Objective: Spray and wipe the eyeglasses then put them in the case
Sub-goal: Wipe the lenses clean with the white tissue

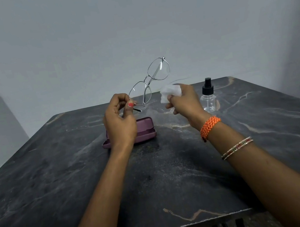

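While both forearms reach out over the dark marble-pattern table (pixel 58 185), nothing on it is being touched. Purple case (pixel 144 131): lying flat and closed on the table, directly below and behind the left hand (pixel 120 123), partly hidden by the wrist. Left hand: fingers curled in, thumb and fingertips pinching the eyeglasses (pixel 149 81) at the outer edge of the lower lens, with a dark temple tip poking out just right of the thumb. Frame is up in the air, tilted diagonally, so the second lens sits above and right of the left fingers, clear of the table. Right hand (pixel 184 101): fingers closed around a crumpled white tissue (pixel 170 91), which bulges out past the fingertips toward the glasses; tissue and lens are near but apart. Spray bottle (pixel 208 96), clear body, black pump top, upright on the table just right of the right hand's knuckles. Orange braided band (pixel 210 126) on the right wrist, thin beaded bangles (pixel 237 148) further down the forearm.
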